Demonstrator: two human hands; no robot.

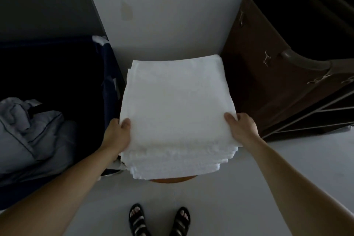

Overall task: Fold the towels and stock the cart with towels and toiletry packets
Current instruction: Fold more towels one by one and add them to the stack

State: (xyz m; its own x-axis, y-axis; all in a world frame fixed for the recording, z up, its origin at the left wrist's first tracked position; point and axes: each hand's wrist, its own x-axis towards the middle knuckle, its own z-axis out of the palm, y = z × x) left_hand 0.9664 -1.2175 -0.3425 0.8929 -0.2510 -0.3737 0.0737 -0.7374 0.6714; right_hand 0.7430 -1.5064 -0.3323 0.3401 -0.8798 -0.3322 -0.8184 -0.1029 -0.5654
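Folded white towels (176, 101) lie stacked at centre on a round wooden worktop (172, 179). The left hand (116, 134) at 8 o'clock and the right hand (243, 128) at 4 each have their grip clamped on the stack's near corners, thumbs on top. The brown cart (268, 74) stands at 2 o'clock and a dark laundry bin (109, 74) at 9.

The stack of towels (176, 105) lies on a low stand (172, 179) in the middle. The bin (107, 74) stands just left of it, with bedding (28, 130) inside. The cart (268, 63) stands just right. The left hand (116, 134) and the right hand (243, 128) hold the stack's near corners.
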